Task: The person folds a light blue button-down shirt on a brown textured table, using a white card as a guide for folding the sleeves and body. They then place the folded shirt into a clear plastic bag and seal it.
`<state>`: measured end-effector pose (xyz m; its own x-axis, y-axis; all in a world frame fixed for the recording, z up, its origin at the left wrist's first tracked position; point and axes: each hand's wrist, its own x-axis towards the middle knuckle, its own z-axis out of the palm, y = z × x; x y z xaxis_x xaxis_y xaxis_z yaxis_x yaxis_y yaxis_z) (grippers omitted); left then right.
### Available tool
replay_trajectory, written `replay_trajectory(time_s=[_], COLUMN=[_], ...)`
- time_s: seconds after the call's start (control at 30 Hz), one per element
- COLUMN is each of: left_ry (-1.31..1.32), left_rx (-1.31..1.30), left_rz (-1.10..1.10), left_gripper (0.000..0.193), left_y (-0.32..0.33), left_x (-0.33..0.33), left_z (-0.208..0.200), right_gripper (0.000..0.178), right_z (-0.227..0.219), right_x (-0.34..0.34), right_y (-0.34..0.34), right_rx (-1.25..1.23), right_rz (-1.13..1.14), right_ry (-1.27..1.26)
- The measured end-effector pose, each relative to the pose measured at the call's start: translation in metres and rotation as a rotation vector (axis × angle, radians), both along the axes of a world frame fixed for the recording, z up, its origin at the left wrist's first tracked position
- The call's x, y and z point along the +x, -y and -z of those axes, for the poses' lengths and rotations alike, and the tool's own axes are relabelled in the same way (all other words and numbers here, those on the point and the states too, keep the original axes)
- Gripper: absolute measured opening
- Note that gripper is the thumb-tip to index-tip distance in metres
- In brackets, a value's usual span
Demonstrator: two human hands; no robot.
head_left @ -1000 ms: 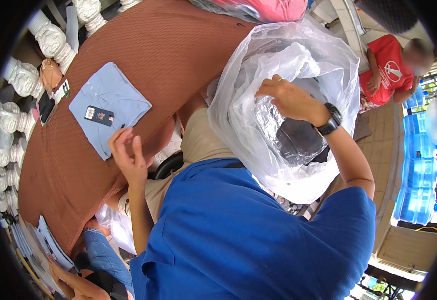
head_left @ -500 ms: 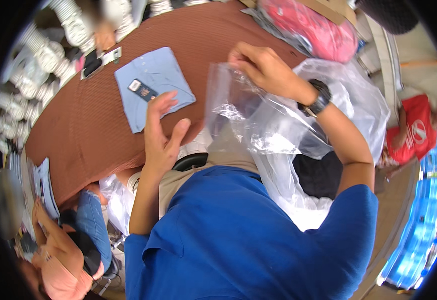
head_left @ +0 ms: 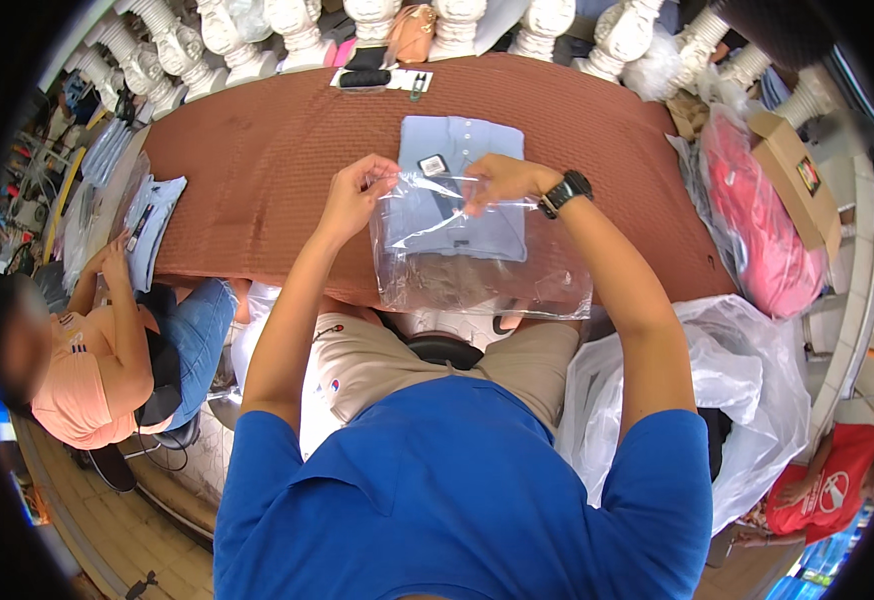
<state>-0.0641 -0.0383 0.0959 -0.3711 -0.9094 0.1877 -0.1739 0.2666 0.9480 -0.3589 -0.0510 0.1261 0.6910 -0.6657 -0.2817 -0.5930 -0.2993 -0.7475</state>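
A folded light-blue shirt (head_left: 463, 133) lies on the brown cloth-covered table in front of me. It carries a dark tag (head_left: 437, 167) with a white label. In front of its lower part I hold up a clear plastic bag (head_left: 437, 285), and the shirt shows through it. My left hand (head_left: 357, 195) pinches the bag's upper left edge, fingers closed. Farther right along the same edge, my right hand (head_left: 512, 182), with a black watch (head_left: 567, 193) on its wrist, has its fingers curled on the film. Part of those fingers is seen through the plastic.
White balusters (head_left: 297, 35) line the table's far edge, near a black roll (head_left: 365, 77) and small snips (head_left: 418, 87). Pink bagged goods (head_left: 747, 210) and a cardboard box (head_left: 795, 185) stand right. A large plastic sack (head_left: 737, 350) sits beside me; a co-worker (head_left: 107, 370) handles shirts at left.
My view has turned toward the table. The bag has come from beside the right sack to the shirt. My left hand, open before, now grips the bag's edge.
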Motion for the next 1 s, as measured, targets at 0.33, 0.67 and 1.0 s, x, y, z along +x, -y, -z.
replay_trajectory(time_s=[0.33,0.67,1.0], left_ry=[-0.239,-0.421,0.741], left_rx=[-0.026,0.351,-0.118], left_rz=[-0.047,-0.319,-0.611], left_gripper=[0.003,0.02,0.048], left_y=[0.004,0.027,0.003], left_x=[0.024,0.065,-0.01], left_z=[0.033,0.058,0.031], right_gripper=[0.033,0.034,0.033], right_z=[0.003,0.043,0.067], right_x=[-0.017,-0.022,-0.017], right_y=[0.054,0.093,0.081], right_rx=[0.038,-0.234,-0.208], right_rz=[0.285,0.417,0.526], right_ry=[-0.03,-0.148,-0.013])
